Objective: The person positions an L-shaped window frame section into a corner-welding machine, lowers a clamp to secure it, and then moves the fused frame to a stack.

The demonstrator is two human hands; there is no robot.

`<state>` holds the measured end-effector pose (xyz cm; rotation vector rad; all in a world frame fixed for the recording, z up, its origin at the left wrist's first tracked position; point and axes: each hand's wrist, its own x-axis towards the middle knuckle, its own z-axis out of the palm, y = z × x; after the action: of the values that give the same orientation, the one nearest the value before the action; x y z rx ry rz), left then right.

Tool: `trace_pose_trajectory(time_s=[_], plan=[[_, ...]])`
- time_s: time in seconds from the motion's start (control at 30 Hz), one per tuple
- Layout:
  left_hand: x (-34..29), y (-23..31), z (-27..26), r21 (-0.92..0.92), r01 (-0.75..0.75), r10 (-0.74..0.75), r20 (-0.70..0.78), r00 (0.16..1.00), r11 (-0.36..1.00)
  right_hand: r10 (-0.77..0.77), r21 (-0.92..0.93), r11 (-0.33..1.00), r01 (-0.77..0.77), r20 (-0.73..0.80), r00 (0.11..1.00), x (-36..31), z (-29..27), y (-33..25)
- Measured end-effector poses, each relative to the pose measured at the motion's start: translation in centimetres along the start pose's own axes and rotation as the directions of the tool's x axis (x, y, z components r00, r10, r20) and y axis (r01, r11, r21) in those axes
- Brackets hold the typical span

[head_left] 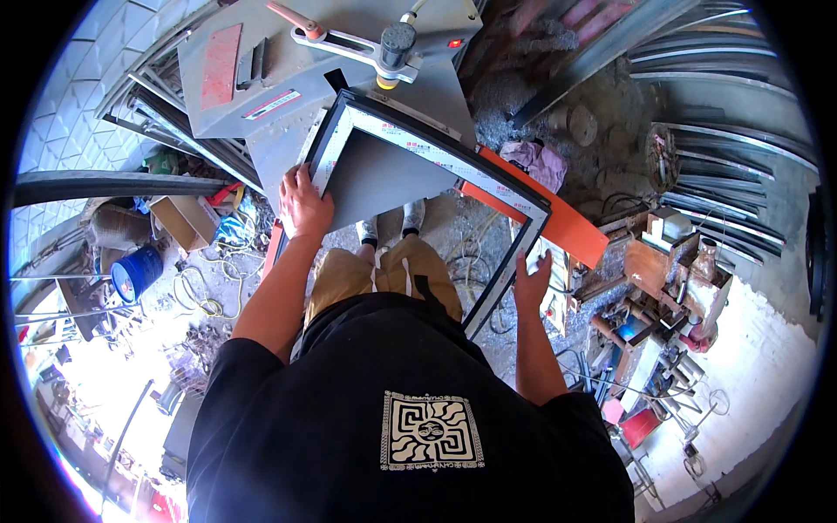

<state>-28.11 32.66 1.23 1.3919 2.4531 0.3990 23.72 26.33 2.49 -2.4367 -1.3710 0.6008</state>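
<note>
The black frame (418, 145) was at the grey machine table (384, 170), its far corner over the surface and its sides reaching toward the person. The left hand (305, 202) was wrapped around its left side; the right hand (530, 283) met the right side, though whether its fingers gripped could not be told. It looked stiff, fairly light but awkwardly wide, its white film likely slick, best held by opposite sides.
</note>
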Motion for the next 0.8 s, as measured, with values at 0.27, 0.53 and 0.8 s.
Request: trace_pose_trajectory(time_s=[0.27, 0.53, 0.8], plan=[[0.1, 0.3, -0.8, -0.051, 0.006, -0.003, 0.046, 0.999, 0.999, 0.227, 0.401, 0.823, -0.404, 0.42, 0.879, -2.5, 1.7, 4.2], [0.3, -3.0, -0.9, -0.296, -0.031, 0.067, 0.113, 0.991, 0.955, 0.296, 0.58, 0.445, -0.682, 0.623, 0.723, 1.7, 3.2, 1.6], [-2.4, -4.5, -4.3, -0.195, 0.251, -0.207, 0.221, 0.953, 0.948, 0.237, 0.558, 0.619, -0.553, 0.539, 0.809, 2.3, 5.2, 4.1]])
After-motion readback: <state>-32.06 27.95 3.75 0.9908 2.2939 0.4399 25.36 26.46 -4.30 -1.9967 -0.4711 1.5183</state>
